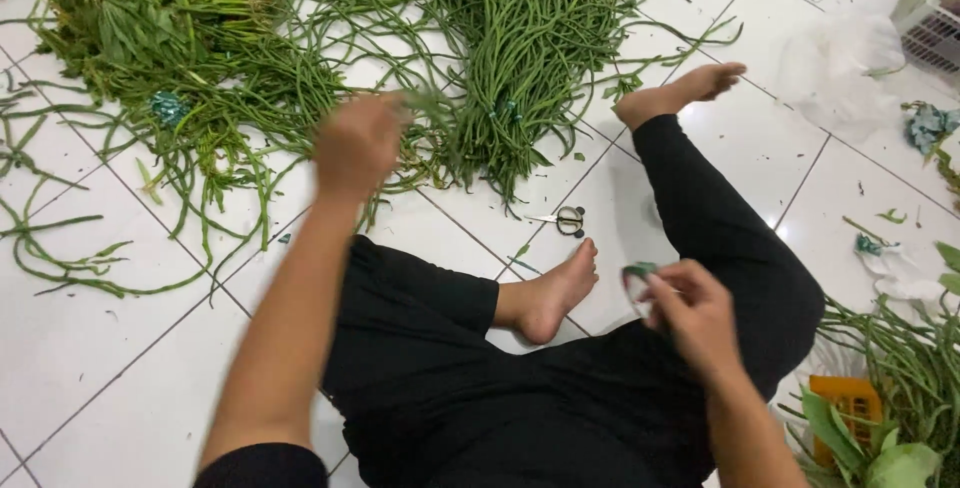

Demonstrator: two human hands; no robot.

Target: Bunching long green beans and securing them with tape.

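Over the white tiled floor (pixel 90 358), the left hand (pixel 357 144), blurred, reached into the long green beans (pixel 520 38); whether its fingers closed was unclear. Near the knee, the right hand (pixel 692 313) had fingers pinched on a small green band (pixel 637 271), partly hidden. Scissors (pixel 568 219) lay between the feet

Bright, even light; motion-blurred hands

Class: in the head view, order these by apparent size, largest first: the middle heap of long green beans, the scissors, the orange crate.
1. Middle heap of long green beans
2. Orange plastic crate, partly hidden by leaves
3. Small metal scissors
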